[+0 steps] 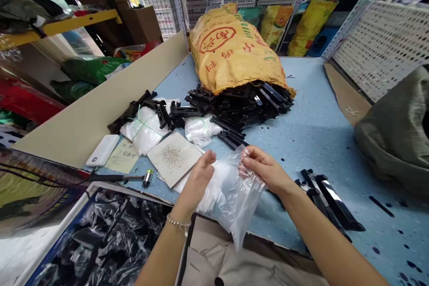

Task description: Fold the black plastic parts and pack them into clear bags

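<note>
Both my hands hold a clear plastic bag (238, 196) over the near edge of the blue table (311, 111). My left hand (198, 178) grips the bag's left side, fingers closed on the film. My right hand (263, 168) pinches the bag's top right edge. The bag hangs down limp and looks empty. A stack of more clear bags (214, 187) lies under my left hand. Behind my hands, black plastic parts (241, 107) spill from a yellow woven sack (231, 51).
A square tile with small bits (174, 157), tied white bags (145, 129), a white power bank (102, 150), a paper note (123, 155) and a hammer (134, 178) lie at left. Black strips (330, 203) lie at right. A bin of bagged black parts (110, 241) stands below left. A grey sack (398, 138) sits at right.
</note>
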`<state>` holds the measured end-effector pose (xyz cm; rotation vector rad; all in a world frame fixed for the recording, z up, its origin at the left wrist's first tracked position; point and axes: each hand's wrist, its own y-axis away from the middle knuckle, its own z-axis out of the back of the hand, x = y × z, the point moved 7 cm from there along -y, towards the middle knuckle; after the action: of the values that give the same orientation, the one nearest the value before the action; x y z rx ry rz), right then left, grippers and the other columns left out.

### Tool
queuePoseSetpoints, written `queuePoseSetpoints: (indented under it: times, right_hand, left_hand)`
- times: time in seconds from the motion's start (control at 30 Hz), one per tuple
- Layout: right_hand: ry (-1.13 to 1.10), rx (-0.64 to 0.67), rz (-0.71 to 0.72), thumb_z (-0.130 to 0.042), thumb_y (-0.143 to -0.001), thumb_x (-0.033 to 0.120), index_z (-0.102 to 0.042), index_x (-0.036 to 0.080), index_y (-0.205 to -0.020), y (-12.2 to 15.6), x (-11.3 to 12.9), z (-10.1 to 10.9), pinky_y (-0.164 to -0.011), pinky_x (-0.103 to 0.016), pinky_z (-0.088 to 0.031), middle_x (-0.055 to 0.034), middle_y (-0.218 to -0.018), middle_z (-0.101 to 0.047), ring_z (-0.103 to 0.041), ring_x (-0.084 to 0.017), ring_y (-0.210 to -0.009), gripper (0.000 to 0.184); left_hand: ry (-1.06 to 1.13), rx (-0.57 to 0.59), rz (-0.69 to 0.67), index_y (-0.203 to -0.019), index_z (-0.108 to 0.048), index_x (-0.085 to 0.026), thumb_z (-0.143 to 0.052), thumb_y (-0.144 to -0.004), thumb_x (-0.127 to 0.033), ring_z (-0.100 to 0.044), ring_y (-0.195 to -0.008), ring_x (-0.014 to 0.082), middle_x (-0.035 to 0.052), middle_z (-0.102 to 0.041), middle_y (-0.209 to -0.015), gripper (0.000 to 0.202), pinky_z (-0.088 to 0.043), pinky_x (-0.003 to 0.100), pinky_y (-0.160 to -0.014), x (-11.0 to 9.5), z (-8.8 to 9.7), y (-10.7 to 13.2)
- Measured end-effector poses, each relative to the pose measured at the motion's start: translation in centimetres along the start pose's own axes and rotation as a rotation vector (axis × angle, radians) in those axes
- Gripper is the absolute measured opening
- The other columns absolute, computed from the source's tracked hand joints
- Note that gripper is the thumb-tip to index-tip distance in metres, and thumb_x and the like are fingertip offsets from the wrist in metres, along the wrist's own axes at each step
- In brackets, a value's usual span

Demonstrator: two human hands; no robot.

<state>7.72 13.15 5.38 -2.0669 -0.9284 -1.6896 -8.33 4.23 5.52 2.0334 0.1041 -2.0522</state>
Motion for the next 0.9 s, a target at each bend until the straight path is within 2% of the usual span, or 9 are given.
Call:
queuePoseSetpoints:
  times: [0.1, 0.2, 0.33, 0.47, 0.57, 0.63, 0.7, 0.8, 0.9]
  right_hand:
    - [0.098, 0.025, -0.042, -0.065, -0.08, 0.048, -0.053, 0.021, -0.09, 0.8, -0.7, 0.5, -0.039, -0.019, -0.025, 0.0014, -0.07, -0.065, -0.042, -0.007, -0.043, 0.031]
    - [0.096, -0.005, -0.072, -0.067, -0.08, 0.046, -0.056, 0.021, -0.092, 1.6, -1.3, 2.0, -0.044, -0.02, -0.032, 0.0008, -0.07, -0.066, -0.052, -0.01, -0.053, 0.03]
    - [0.071, -0.016, -0.093, -0.067, -0.08, 0.044, -0.057, 0.02, -0.091, 2.2, -1.9, 3.2, -0.05, -0.021, -0.037, 0.001, -0.069, -0.064, -0.053, -0.01, -0.057, 0.028]
    - [0.211, -0.007, -0.116, -0.069, -0.076, 0.042, -0.059, 0.018, -0.09, 1.9, -2.6, 3.5, -0.041, -0.02, -0.026, 0.0019, -0.068, -0.063, -0.042, -0.006, -0.046, 0.029]
    - [0.303, -0.097, -0.059, -0.069, -0.073, 0.041, -0.061, 0.018, -0.085, 1.2, -2.8, 4.3, -0.039, -0.02, -0.022, 0.0038, -0.066, -0.059, -0.037, -0.005, -0.043, 0.027]
    - [0.274, -0.211, 0.013, -0.068, -0.073, 0.043, -0.061, 0.019, -0.084, 0.7, -2.8, 5.0, -0.039, -0.02, -0.023, 0.0048, -0.063, -0.057, -0.038, -0.006, -0.044, 0.028]
    - [0.208, -0.284, 0.062, -0.068, -0.072, 0.044, -0.061, 0.019, -0.084, 0.3, -3.0, 5.3, -0.041, -0.021, -0.025, 0.0053, -0.061, -0.055, -0.039, -0.007, -0.045, 0.029]
    - [0.122, -0.311, 0.09, -0.071, -0.07, 0.044, -0.06, 0.019, -0.083, -0.1, -3.0, 5.3, -0.042, -0.021, -0.026, 0.0049, -0.061, -0.056, -0.04, -0.007, -0.046, 0.03]
    - [0.053, -0.337, 0.085, -0.073, -0.07, 0.043, -0.059, 0.018, -0.084, 0.3, -2.5, 5.9, -0.04, -0.02, -0.024, 0.0044, -0.062, -0.057, -0.037, -0.006, -0.045, 0.032]
  left_hand:
    - [0.12, 0.155, 0.108, -0.103, -0.067, -0.013, -0.062, -0.083, -0.041, -0.059, -0.073, 0.015, 0.0069, -0.066, -0.083, 0.035, -0.046, 0.026, -0.067, 0.2, -2.4, -1.3]
    - [0.135, 0.126, 0.117, -0.082, -0.068, -0.012, -0.071, -0.074, -0.033, -0.05, -0.059, 0.0098, 0.0009, -0.06, -0.065, 0.022, -0.039, 0.022, -0.058, 0.5, -2.4, -2.0]
    - [0.147, 0.067, 0.095, -0.079, -0.066, -0.014, -0.072, -0.072, -0.032, -0.048, -0.058, 0.0092, -0.0013, -0.058, -0.063, 0.021, -0.037, 0.022, -0.057, 1.0, -1.9, -2.2]
    - [0.045, 0.002, 0.065, -0.081, -0.062, -0.015, -0.065, -0.077, -0.034, -0.048, -0.058, 0.0105, -0.002, -0.055, -0.065, 0.019, -0.04, 0.024, -0.059, 1.8, -0.8, -2.6]
    - [-0.256, -0.245, -0.152, -0.092, -0.06, -0.017, -0.06, -0.081, -0.03, -0.055, -0.081, 0.0178, 0.0047, -0.06, -0.086, 0.017, -0.045, 0.032, -0.076, 1.3, 0.3, -1.3]
    - [-0.485, -0.298, -0.366, -0.099, -0.058, -0.017, -0.058, -0.083, -0.026, -0.053, -0.097, 0.0219, 0.0085, -0.058, -0.1, 0.018, -0.043, 0.038, -0.088, 0.8, -1.8, 1.0]
    - [-0.663, -0.07, -0.463, -0.101, -0.058, -0.017, -0.058, -0.084, -0.027, -0.052, -0.099, 0.0243, 0.0096, -0.058, -0.101, 0.02, -0.044, 0.042, -0.088, 2.0, -6.6, 3.3]
    - [-0.902, 0.25, -0.344, -0.094, -0.06, -0.016, -0.07, -0.076, -0.033, -0.054, -0.095, 0.0292, 0.0109, -0.06, -0.101, 0.026, -0.046, 0.047, -0.081, 5.6, -13.3, 6.1]
    - [-0.947, 0.375, -0.267, -0.086, -0.06, -0.017, -0.065, -0.079, -0.021, -0.057, -0.092, 0.027, 0.0086, -0.063, -0.098, 0.01, -0.047, 0.041, -0.078, 7.2, -15.7, 6.4]
